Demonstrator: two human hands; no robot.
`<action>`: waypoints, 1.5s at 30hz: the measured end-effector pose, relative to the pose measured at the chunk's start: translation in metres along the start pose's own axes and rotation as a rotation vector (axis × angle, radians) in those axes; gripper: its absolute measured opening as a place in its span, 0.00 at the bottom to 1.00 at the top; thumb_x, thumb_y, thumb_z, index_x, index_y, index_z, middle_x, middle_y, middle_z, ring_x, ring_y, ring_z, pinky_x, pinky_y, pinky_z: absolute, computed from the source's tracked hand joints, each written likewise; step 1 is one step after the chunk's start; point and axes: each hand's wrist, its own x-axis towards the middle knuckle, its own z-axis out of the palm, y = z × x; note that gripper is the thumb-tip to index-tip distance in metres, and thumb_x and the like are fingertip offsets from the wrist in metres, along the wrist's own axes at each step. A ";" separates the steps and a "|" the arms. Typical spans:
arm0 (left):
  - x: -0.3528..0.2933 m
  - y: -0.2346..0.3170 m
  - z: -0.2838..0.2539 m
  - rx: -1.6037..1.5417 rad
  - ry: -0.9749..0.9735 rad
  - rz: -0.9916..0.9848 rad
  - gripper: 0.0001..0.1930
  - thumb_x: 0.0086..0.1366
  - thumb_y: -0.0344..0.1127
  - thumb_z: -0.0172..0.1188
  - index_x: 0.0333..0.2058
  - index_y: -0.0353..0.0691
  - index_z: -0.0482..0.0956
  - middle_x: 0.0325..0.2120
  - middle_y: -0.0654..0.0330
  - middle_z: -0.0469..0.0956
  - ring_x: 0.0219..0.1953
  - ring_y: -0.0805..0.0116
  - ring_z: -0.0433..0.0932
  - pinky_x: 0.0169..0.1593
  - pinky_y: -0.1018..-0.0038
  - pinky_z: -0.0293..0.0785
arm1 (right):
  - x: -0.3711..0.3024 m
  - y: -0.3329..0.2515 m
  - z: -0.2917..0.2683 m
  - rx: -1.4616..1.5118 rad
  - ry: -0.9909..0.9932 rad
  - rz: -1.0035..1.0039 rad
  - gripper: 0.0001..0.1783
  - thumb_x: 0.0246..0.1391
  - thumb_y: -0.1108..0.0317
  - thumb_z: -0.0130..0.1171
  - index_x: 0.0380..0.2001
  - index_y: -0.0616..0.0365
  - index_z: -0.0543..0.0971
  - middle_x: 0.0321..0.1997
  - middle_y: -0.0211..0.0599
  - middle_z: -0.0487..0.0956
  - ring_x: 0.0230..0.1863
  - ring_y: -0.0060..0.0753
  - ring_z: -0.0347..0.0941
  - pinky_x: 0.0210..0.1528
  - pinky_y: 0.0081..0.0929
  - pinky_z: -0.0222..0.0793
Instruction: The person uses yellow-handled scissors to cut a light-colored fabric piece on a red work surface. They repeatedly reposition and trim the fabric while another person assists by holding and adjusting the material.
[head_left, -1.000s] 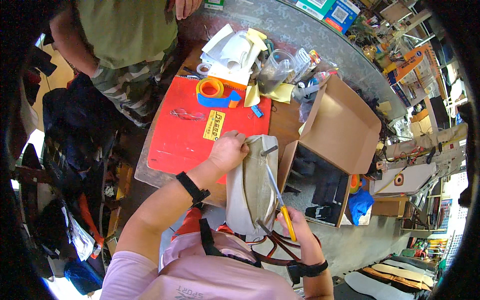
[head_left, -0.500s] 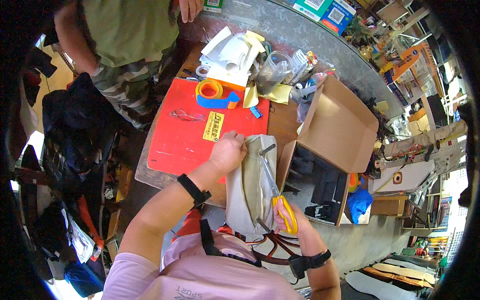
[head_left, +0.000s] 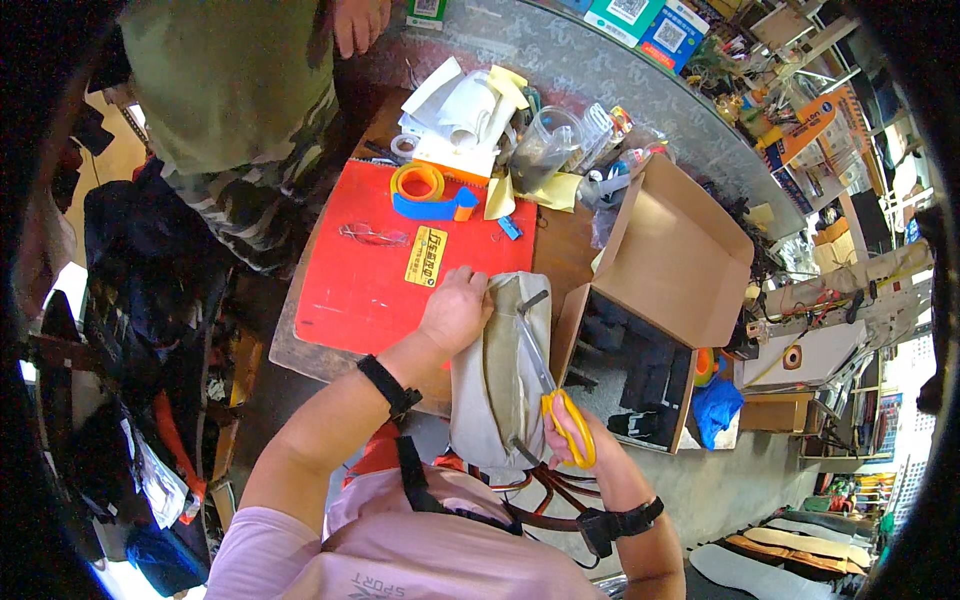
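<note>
My left hand (head_left: 455,312) presses down on the upper left edge of a beige fabric piece (head_left: 497,375) that hangs over the table's near edge. Scissors with yellow handles (head_left: 556,397) are in my right hand (head_left: 572,440), fingers through the loops, and the blades lie along the fabric's right side, pointing away from me. The blades look only slightly parted.
A red cutting mat (head_left: 378,262) carries a yellow label, spectacles (head_left: 373,236) and an orange tape roll in a blue dispenser (head_left: 425,190). An open cardboard box (head_left: 668,275) stands to the right. White papers and clutter lie beyond. Another person (head_left: 235,100) stands at the far left.
My right hand has slid the scissors further up along the fabric, away from me. My left hand has stayed on the fabric's upper edge.
</note>
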 end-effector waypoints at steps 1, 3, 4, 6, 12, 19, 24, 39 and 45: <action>0.000 -0.001 0.000 0.001 0.000 -0.002 0.08 0.54 0.33 0.55 0.31 0.34 0.71 0.31 0.47 0.71 0.39 0.48 0.71 0.42 0.59 0.71 | 0.002 0.000 0.000 -0.001 0.012 -0.008 0.30 0.51 0.33 0.52 0.26 0.53 0.67 0.11 0.22 0.62 0.09 0.19 0.57 0.17 0.29 0.69; -0.001 -0.001 -0.001 0.005 -0.013 -0.005 0.09 0.53 0.32 0.56 0.32 0.34 0.71 0.32 0.47 0.71 0.39 0.47 0.71 0.43 0.58 0.71 | 0.004 0.000 0.000 -0.015 0.011 -0.002 0.30 0.50 0.33 0.52 0.26 0.53 0.67 0.11 0.21 0.61 0.09 0.18 0.57 0.17 0.28 0.68; -0.002 -0.002 -0.002 0.008 -0.026 -0.004 0.09 0.52 0.31 0.56 0.33 0.35 0.71 0.32 0.47 0.71 0.39 0.46 0.71 0.43 0.58 0.71 | 0.004 -0.001 0.000 -0.022 0.011 0.001 0.30 0.50 0.33 0.52 0.27 0.53 0.67 0.12 0.21 0.61 0.09 0.18 0.57 0.17 0.27 0.68; -0.003 -0.002 -0.004 0.022 -0.040 -0.017 0.11 0.52 0.30 0.57 0.35 0.35 0.70 0.33 0.47 0.70 0.40 0.45 0.70 0.43 0.57 0.70 | 0.005 0.001 0.004 -0.046 0.035 -0.031 0.30 0.51 0.34 0.52 0.27 0.54 0.68 0.12 0.21 0.61 0.09 0.18 0.57 0.16 0.25 0.67; -0.012 0.012 -0.005 -0.003 -0.040 -0.106 0.17 0.54 0.29 0.56 0.42 0.35 0.66 0.38 0.46 0.70 0.43 0.45 0.70 0.46 0.57 0.70 | 0.005 0.000 0.011 -0.240 0.098 -0.157 0.29 0.54 0.38 0.52 0.30 0.57 0.69 0.13 0.22 0.62 0.10 0.20 0.61 0.13 0.20 0.65; -0.019 0.017 0.000 -0.049 0.103 0.098 0.17 0.54 0.25 0.53 0.44 0.38 0.68 0.43 0.46 0.69 0.46 0.44 0.68 0.49 0.56 0.69 | 0.018 -0.013 0.009 -0.284 0.173 -0.197 0.25 0.56 0.42 0.52 0.30 0.57 0.70 0.15 0.23 0.64 0.10 0.20 0.62 0.12 0.20 0.63; -0.021 0.016 -0.001 -0.014 0.100 0.161 0.11 0.52 0.28 0.53 0.37 0.42 0.74 0.48 0.49 0.67 0.50 0.47 0.66 0.51 0.57 0.66 | 0.020 -0.012 0.014 -0.357 0.178 -0.324 0.24 0.55 0.42 0.53 0.29 0.55 0.71 0.15 0.23 0.64 0.11 0.19 0.61 0.13 0.19 0.58; -0.033 0.018 -0.021 -0.313 -0.125 -0.329 0.33 0.47 0.21 0.49 0.56 0.34 0.58 0.54 0.41 0.60 0.54 0.38 0.62 0.58 0.59 0.63 | 0.019 -0.013 -0.011 -0.107 0.557 -0.335 0.12 0.51 0.62 0.62 0.28 0.57 0.72 0.17 0.25 0.68 0.14 0.18 0.63 0.12 0.19 0.57; -0.015 -0.004 -0.021 -0.284 -0.129 -0.256 0.24 0.51 0.22 0.48 0.50 0.36 0.68 0.48 0.45 0.69 0.52 0.46 0.68 0.54 0.62 0.67 | 0.118 0.016 -0.063 0.115 0.390 -0.385 0.05 0.49 0.72 0.56 0.30 0.63 0.75 0.21 0.31 0.74 0.17 0.27 0.69 0.20 0.25 0.67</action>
